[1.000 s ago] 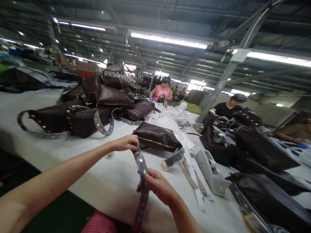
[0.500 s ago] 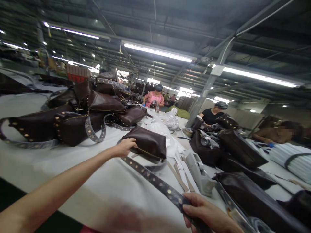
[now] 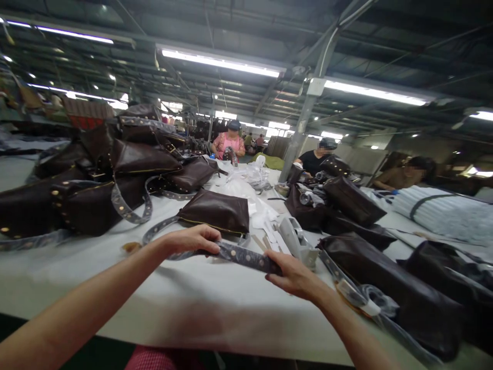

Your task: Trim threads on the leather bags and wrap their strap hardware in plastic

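A dark studded bag strap (image 3: 242,255), with what looks like clear plastic film over it, stretches between my two hands. My left hand (image 3: 198,240) pinches it at its left part, and my right hand (image 3: 290,272) grips it farther right. From my left hand the strap loops back toward a dark brown leather bag (image 3: 215,209) with a gold zip, lying just beyond on the white table. The strap's end inside my right hand is hidden.
Many dark brown studded bags (image 3: 144,156) are heaped at the left. A grey tape dispenser (image 3: 296,239) stands right of centre, near white strips. More bags (image 3: 381,282) lie at the right, beside a bundle of pale rolls (image 3: 442,210). Co-workers sit across the table.
My left hand has left the bag's edge and now holds the strap. My right hand has moved up and left, bringing the strap nearer the bag. The view has turned right.
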The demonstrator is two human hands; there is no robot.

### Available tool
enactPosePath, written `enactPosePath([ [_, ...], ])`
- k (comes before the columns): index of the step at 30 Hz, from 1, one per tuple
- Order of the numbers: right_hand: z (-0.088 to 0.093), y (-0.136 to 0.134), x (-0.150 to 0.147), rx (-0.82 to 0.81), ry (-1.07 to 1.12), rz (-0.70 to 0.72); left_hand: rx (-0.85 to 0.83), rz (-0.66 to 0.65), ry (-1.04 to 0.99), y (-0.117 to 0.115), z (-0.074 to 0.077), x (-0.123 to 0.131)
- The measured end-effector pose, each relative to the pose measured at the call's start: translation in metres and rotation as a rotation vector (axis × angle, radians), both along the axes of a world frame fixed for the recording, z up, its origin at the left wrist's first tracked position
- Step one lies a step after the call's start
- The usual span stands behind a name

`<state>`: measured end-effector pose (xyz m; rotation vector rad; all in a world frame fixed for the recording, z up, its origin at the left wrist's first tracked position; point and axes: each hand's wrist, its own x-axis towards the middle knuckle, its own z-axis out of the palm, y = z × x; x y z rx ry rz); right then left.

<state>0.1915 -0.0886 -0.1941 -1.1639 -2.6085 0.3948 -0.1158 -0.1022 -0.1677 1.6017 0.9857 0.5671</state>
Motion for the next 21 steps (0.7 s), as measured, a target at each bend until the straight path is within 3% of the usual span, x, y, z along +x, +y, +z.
enactPosePath([
  [4, -0.026, -0.002, 0.011, 0.461, -0.132, -0.114, -0.008, 0.021, 0.010, -0.005, -0.007, -0.018],
  [8, -0.032, 0.002, 0.011, 0.704, -0.158, -0.132, -0.021, -0.004, 0.203, -0.002, -0.005, -0.016],
  [11, -0.024, 0.005, -0.003, 0.821, -0.156, -0.105, 0.064, -0.024, 0.234, 0.000, 0.007, 0.009],
  [15, -0.014, 0.006, -0.023, 0.908, -0.008, -0.063, 0.175, -0.019, 0.133, -0.003, 0.016, 0.065],
  [18, -0.015, 0.009, -0.020, 0.954, 0.108, -0.063, 0.059, -0.016, -0.014, -0.003, 0.010, 0.088],
  [21, -0.020, 0.013, -0.002, 1.051, 0.142, -0.116, -0.013, 0.029, -0.140, -0.003, -0.002, 0.087],
])
